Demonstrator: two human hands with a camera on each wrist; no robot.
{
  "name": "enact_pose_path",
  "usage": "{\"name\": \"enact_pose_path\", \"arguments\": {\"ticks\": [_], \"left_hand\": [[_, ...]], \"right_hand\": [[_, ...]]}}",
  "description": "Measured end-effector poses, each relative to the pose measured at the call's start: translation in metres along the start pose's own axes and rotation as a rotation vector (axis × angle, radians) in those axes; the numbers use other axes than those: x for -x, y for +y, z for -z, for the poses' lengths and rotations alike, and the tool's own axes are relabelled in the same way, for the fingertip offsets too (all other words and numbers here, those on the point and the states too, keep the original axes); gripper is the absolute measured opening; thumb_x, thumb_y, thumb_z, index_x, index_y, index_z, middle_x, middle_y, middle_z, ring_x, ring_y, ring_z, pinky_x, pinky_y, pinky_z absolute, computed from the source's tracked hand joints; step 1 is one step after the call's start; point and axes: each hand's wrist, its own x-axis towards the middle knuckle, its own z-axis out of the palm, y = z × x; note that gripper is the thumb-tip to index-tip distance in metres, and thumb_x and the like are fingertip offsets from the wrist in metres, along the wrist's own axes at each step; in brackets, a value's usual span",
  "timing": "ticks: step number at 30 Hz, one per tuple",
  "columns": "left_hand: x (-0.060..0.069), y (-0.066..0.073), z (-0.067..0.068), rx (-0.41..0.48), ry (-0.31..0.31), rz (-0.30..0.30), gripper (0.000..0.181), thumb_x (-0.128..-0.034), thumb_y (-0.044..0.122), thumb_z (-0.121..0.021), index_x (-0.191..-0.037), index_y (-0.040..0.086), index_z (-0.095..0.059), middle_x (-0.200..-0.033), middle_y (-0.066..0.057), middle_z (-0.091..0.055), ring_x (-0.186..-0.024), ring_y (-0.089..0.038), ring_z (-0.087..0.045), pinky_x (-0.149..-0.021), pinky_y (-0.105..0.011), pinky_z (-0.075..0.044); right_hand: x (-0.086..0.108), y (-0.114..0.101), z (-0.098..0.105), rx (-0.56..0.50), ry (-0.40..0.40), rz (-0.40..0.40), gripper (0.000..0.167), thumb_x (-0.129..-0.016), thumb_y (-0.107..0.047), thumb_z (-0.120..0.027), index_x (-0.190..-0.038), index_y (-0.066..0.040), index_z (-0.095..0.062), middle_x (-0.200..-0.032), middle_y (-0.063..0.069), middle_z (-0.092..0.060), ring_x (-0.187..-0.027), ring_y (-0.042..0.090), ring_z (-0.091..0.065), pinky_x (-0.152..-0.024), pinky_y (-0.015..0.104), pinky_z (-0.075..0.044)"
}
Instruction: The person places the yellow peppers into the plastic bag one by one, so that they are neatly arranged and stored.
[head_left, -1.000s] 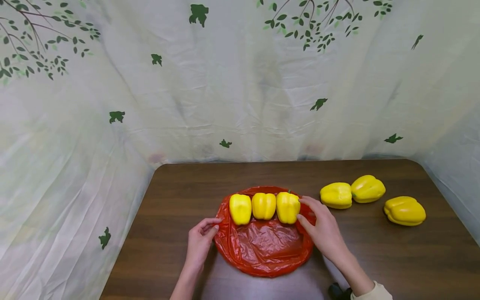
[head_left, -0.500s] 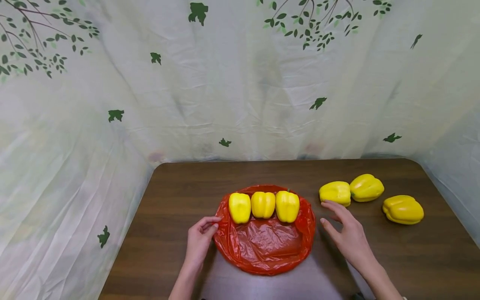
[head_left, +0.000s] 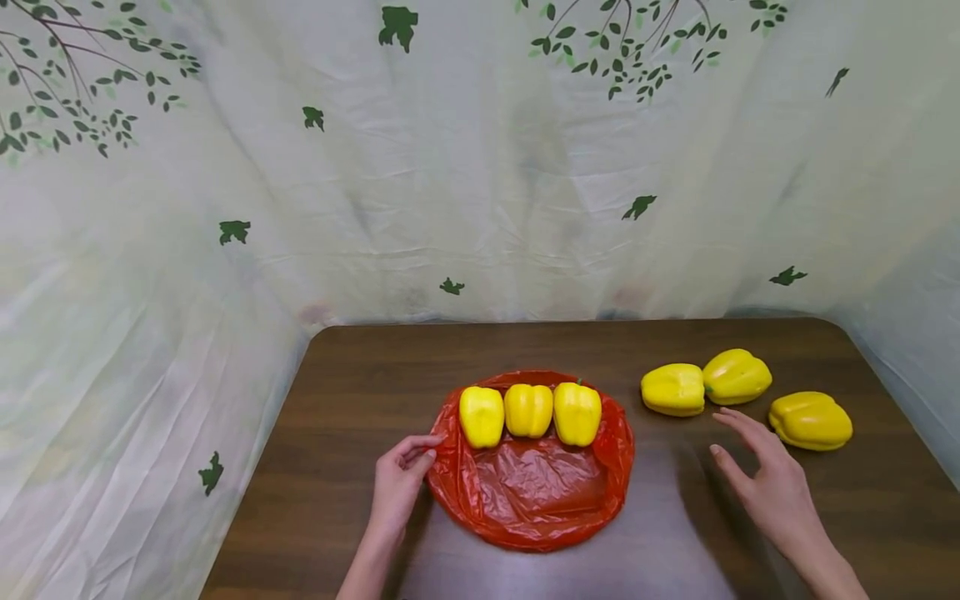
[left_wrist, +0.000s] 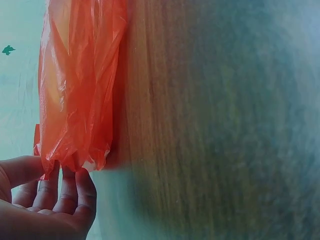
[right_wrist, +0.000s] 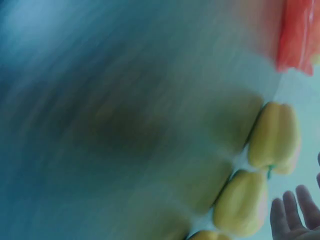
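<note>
Right hand (head_left: 768, 477): fingers apart, holding nothing, just gone from bag's right pepper (head_left: 577, 414) out over table (head_left: 660, 500), bag's 3 o'clock. Left hand (head_left: 400, 477): thumb and fingers pinching red bag (head_left: 525, 531) at 9 o'clock. Right pepper at bag's 2 o'clock, middle pepper (head_left: 528, 411) 12, left pepper (head_left: 482, 417) 10: all three seem settled. Loose peppers (head_left: 672, 390), three, untouched: right hand's 10, 11, 1 o'clock
</note>
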Motion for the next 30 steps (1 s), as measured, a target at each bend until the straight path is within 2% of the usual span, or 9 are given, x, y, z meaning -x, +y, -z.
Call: {"name": "enact_pose_path", "arguments": {"ticks": [4, 6, 9, 12, 15, 18, 22, 27, 30], "left_hand": [[0.002, 0.0, 0.002, -0.001, 0.004, 0.015, 0.02, -0.0923, -0.005, -0.06, -0.108, -0.002, -0.071, -0.105, -0.016, -0.068, -0.084, -0.021, -0.063, -0.07, -0.025, -0.054], [0.003, 0.0, 0.002, -0.003, 0.005, 0.022, 0.019, -0.0926, -0.004, -0.06, -0.108, -0.001, -0.071, -0.104, -0.016, -0.068, -0.082, -0.02, -0.063, -0.068, -0.025, -0.054], [0.003, 0.0, 0.001, -0.007, 0.004, 0.02, 0.018, -0.0926, -0.003, -0.06, -0.108, -0.001, -0.071, -0.103, -0.016, -0.068, -0.08, -0.021, -0.063, -0.066, -0.024, -0.053], [0.002, 0.0, 0.0, -0.008, 0.006, 0.018, 0.018, -0.0922, -0.004, -0.06, -0.106, -0.001, -0.071, -0.102, -0.016, -0.068, -0.079, -0.021, -0.063, -0.066, -0.024, -0.053], [0.001, -0.001, -0.001, -0.004, 0.006, 0.017, 0.019, -0.0919, -0.005, -0.059, -0.106, -0.002, -0.071, -0.102, -0.017, -0.068, -0.081, -0.022, -0.063, -0.067, -0.024, -0.054], [0.002, 0.0, -0.001, -0.005, 0.006, 0.018, 0.019, -0.0922, -0.006, -0.058, -0.106, -0.002, -0.071, -0.103, -0.017, -0.068, -0.082, -0.022, -0.064, -0.069, -0.025, -0.054], [0.003, 0.001, 0.0, -0.012, 0.003, 0.022, 0.02, -0.0931, -0.005, -0.058, -0.108, -0.001, -0.071, -0.105, -0.016, -0.068, -0.085, -0.023, -0.064, -0.072, -0.025, -0.055], [0.004, 0.003, 0.0, -0.015, 0.0, 0.022, 0.02, -0.0937, -0.002, -0.058, -0.109, 0.0, -0.071, -0.107, -0.015, -0.068, -0.088, -0.024, -0.064, -0.073, -0.025, -0.054], [0.005, 0.003, 0.001, -0.019, 0.002, 0.023, 0.02, -0.0943, -0.001, -0.059, -0.11, 0.001, -0.071, -0.109, -0.015, -0.067, -0.09, -0.024, -0.064, -0.075, -0.025, -0.054]], "right_hand": [[0.002, 0.013, 0.01, 0.022, 0.027, -0.098, 0.047, -0.088, -0.006, -0.073, -0.133, -0.009, -0.06, -0.136, 0.014, -0.056, -0.114, 0.028, -0.051, -0.088, -0.001, -0.022], [0.002, 0.02, 0.016, 0.032, 0.041, -0.147, 0.046, -0.09, -0.007, -0.07, -0.134, -0.006, -0.058, -0.138, 0.017, -0.053, -0.118, 0.035, -0.05, -0.098, 0.006, -0.025], [0.001, 0.032, 0.026, 0.043, 0.07, -0.181, 0.045, -0.09, -0.004, -0.069, -0.134, -0.001, -0.057, -0.141, 0.021, -0.049, -0.124, 0.046, -0.044, -0.113, 0.036, -0.029], [-0.002, 0.043, 0.037, 0.056, 0.106, -0.19, 0.045, -0.088, 0.001, -0.068, -0.131, 0.004, -0.057, -0.142, 0.026, -0.046, -0.123, 0.053, -0.039, -0.105, 0.066, -0.025], [-0.006, 0.053, 0.046, 0.076, 0.132, -0.21, 0.043, -0.089, 0.001, -0.067, -0.129, 0.007, -0.056, -0.141, 0.029, -0.045, -0.121, 0.057, -0.038, -0.103, 0.068, -0.025], [-0.011, 0.06, 0.052, 0.12, 0.113, -0.268, 0.044, -0.095, -0.008, -0.061, -0.133, 0.011, -0.05, -0.144, 0.033, -0.038, -0.125, 0.058, -0.032, -0.105, 0.068, -0.02], [-0.016, 0.07, 0.057, 0.179, 0.019, -0.413, 0.058, -0.102, -0.024, -0.049, -0.141, 0.015, -0.034, -0.146, 0.039, -0.027, -0.131, 0.059, -0.024, -0.108, 0.067, -0.014], [-0.025, 0.081, 0.063, 0.152, -0.119, -0.63, 0.077, -0.102, -0.041, -0.041, -0.145, 0.019, -0.018, -0.142, 0.045, -0.024, -0.125, 0.062, -0.027, -0.101, 0.071, -0.023], [-0.032, 0.085, 0.064, 0.118, -0.154, -0.719, 0.082, -0.101, -0.045, -0.041, -0.146, 0.019, -0.015, -0.143, 0.044, -0.023, -0.124, 0.061, -0.029, -0.099, 0.07, -0.027]]}}
